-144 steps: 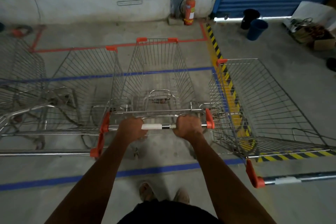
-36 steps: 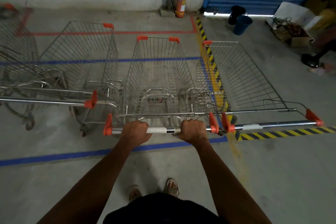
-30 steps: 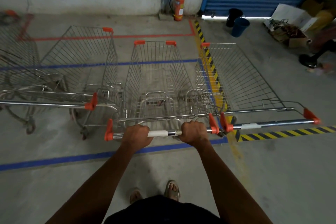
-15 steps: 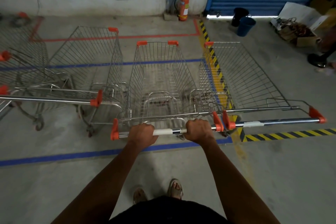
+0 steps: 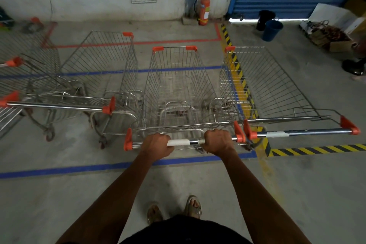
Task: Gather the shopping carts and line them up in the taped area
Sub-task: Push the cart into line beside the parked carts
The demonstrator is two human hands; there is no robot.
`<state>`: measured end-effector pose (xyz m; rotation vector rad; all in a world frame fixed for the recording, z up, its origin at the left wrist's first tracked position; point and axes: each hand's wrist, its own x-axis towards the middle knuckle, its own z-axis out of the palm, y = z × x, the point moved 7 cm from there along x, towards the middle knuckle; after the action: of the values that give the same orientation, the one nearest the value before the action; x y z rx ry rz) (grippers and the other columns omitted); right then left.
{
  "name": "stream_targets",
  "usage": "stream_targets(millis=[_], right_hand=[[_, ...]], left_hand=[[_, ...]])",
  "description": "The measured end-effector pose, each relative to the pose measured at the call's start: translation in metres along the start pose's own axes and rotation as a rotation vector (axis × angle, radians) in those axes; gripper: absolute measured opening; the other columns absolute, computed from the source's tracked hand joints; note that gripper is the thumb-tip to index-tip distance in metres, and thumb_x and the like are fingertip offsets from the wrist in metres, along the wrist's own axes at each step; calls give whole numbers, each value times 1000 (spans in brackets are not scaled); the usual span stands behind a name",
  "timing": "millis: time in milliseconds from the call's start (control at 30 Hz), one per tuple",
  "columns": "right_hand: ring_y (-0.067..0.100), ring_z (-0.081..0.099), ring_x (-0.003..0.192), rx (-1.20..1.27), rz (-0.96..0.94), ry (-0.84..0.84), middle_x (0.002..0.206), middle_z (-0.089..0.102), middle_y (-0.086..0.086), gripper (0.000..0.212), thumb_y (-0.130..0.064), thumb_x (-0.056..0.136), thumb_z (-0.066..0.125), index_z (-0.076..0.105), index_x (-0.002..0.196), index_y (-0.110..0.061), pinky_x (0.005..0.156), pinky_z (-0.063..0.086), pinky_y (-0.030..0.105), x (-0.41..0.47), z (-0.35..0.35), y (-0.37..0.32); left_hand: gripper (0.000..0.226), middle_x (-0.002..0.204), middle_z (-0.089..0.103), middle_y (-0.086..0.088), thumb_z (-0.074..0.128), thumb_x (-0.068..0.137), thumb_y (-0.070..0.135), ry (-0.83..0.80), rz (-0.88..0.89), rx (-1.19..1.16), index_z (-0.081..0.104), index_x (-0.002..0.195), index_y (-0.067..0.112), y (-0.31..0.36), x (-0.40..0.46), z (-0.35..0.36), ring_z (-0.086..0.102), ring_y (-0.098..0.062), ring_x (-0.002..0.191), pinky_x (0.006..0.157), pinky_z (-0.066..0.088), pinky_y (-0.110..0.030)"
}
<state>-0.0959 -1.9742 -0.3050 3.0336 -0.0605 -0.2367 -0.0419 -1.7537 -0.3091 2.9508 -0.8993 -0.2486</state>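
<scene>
My left hand (image 5: 157, 144) and my right hand (image 5: 216, 140) both grip the handle bar (image 5: 185, 142) of the middle wire cart (image 5: 178, 85), which stands straight ahead between two blue tape lines. A second cart (image 5: 265, 83) sits close on its right, over the yellow-black striped tape (image 5: 235, 65); the two handles nearly touch end to end. On the left stands another cart (image 5: 103, 69), its handle further forward than mine. A further cart (image 5: 21, 69) shows at the far left edge. The near blue tape line (image 5: 79, 169) runs just behind my cart's handle.
A red tape line (image 5: 138, 42) runs near the back wall. A fire extinguisher (image 5: 204, 11) stands against the wall. A blue bucket (image 5: 271, 30) and a black one (image 5: 264, 17) sit before the blue shutter. Boxes and clutter (image 5: 328, 31) lie at the right.
Since 4.8 s ago the middle cart has come back toward me, level with the right cart's handle. Over the last second the carts hardly shift; only my view pans slightly.
</scene>
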Motion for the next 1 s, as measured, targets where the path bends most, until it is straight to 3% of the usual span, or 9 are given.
stream_targets(millis=[200, 300, 367, 467, 567, 633, 733, 1000], right_hand=[[24, 71, 81, 53, -45, 44, 83, 72, -1, 54, -74, 82, 52, 68, 93, -23, 71, 46, 33, -4, -1, -2], [20, 70, 73, 160, -68, 181, 74, 70, -4, 68, -90, 76, 46, 64, 85, -25, 66, 49, 32, -13, -8, -5], [22, 70, 77, 173, -88, 268, 80, 71, -4, 69, -91, 79, 42, 61, 88, -25, 72, 51, 36, -20, -10, -9], [27, 66, 90, 122, -94, 333, 93, 69, -1, 64, -84, 88, 39, 61, 98, -25, 83, 43, 40, -27, -16, -20], [28, 64, 94, 128, -81, 352, 99, 69, 2, 55, -72, 96, 39, 63, 106, -23, 86, 41, 42, -21, -32, -48], [28, 63, 95, 144, -90, 354, 101, 69, 3, 50, -66, 99, 38, 62, 109, -23, 86, 43, 42, -10, -41, -80], [26, 62, 97, 196, -83, 356, 103, 69, 4, 41, -56, 103, 37, 61, 109, -23, 86, 44, 40, 8, -56, -142], [28, 60, 99, 279, -155, 377, 104, 64, 5, 25, -37, 97, 48, 61, 110, -20, 88, 45, 44, 49, -84, -329]], left_hand=[[33, 91, 68, 4, 67, 77, 53, 3, -1, -195, 61, 94, 25, -7, -7, -5, 66, -20, 81, 69, 49, -31], [38, 91, 63, 10, 72, 72, 57, 15, 5, -325, 53, 92, 30, -15, -10, -7, 62, -13, 77, 65, 47, -30], [42, 95, 60, 12, 73, 72, 57, -8, 17, -335, 50, 97, 33, -22, -10, -10, 59, -11, 78, 66, 48, -30], [47, 102, 55, 14, 73, 73, 59, -5, 51, -306, 51, 104, 32, -30, -19, -23, 60, -11, 90, 81, 49, -33], [50, 106, 53, 20, 65, 69, 70, 50, 39, -243, 49, 104, 38, -52, -33, -37, 56, -4, 98, 93, 37, -43], [49, 104, 54, 19, 61, 68, 70, 90, 105, -271, 49, 103, 37, -71, -42, -42, 59, -8, 98, 91, 45, -41], [37, 99, 58, 9, 66, 79, 55, 167, 167, -372, 54, 101, 29, -114, -61, -52, 60, -14, 92, 83, 50, -36], [23, 98, 59, 3, 65, 82, 28, 319, 62, -404, 58, 103, 21, -286, -139, -58, 62, -15, 89, 81, 51, -35]])
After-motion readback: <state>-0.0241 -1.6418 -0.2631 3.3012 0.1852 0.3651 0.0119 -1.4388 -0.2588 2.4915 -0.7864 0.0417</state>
